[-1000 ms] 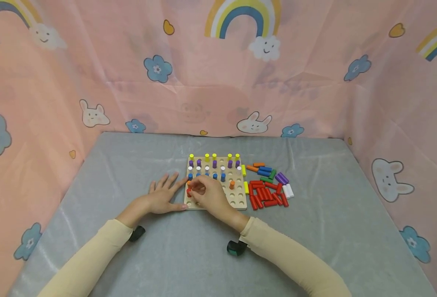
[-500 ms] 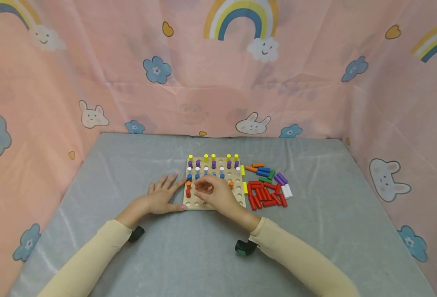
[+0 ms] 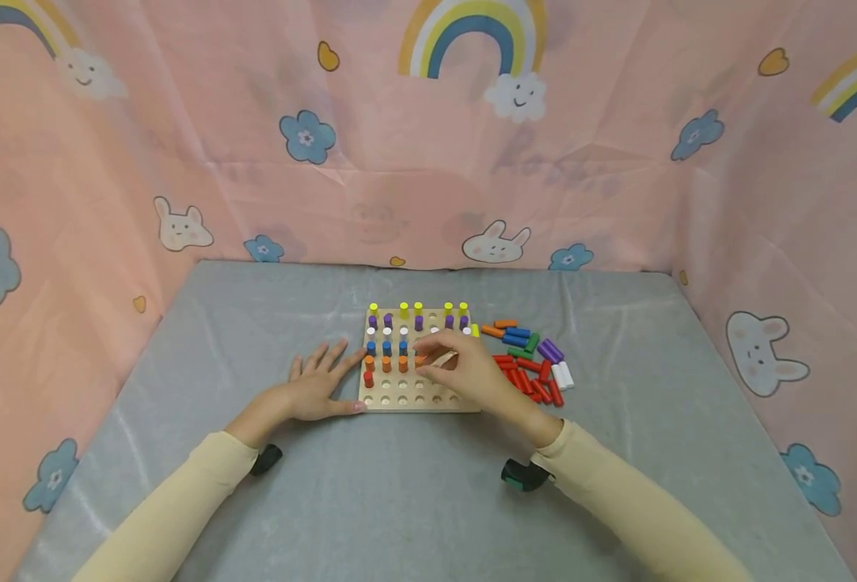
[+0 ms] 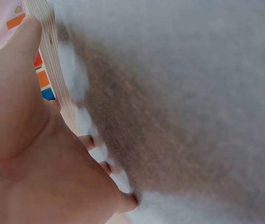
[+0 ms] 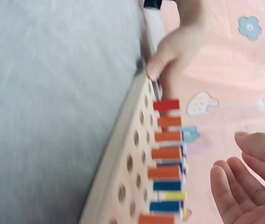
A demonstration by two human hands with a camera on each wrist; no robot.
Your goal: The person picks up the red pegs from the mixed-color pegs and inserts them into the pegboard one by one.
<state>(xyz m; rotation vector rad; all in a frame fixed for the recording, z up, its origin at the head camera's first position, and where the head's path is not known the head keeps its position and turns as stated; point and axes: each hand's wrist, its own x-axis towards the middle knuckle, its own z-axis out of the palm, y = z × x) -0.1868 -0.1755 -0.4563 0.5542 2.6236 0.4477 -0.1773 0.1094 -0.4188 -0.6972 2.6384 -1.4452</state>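
I see the L hand (image 3: 318, 390) w/ fingers spread, thumb touching the near L corner of the peg board (image 3: 411, 393) on the grey desk (image 3: 341, 501). R hand (image 3: 472, 373) is above the board, fingers apart, by the orange pegs (image 3: 386, 364). Red peg (image 3: 368, 380) upright, just nearer me; loose pegs (image 3: 541, 392) lie R of board.

Pink sheet (image 3: 399, 182) ahead of me and down both sides, grey table (image 3: 312, 517) below.
I see printed stuff all over the sheet: rainbow (image 3: 472, 32) at top centre, smiling cloud (image 3: 517, 101) at its right foot, more rainbows cut off at both upper corners; white rabbit (image 3: 496, 246) just above the table's far edge, others to my left and right; blue flowers (image 3: 307, 136) and orange-yellow hearts (image 3: 328, 56) scattered about. Sheet's creased.
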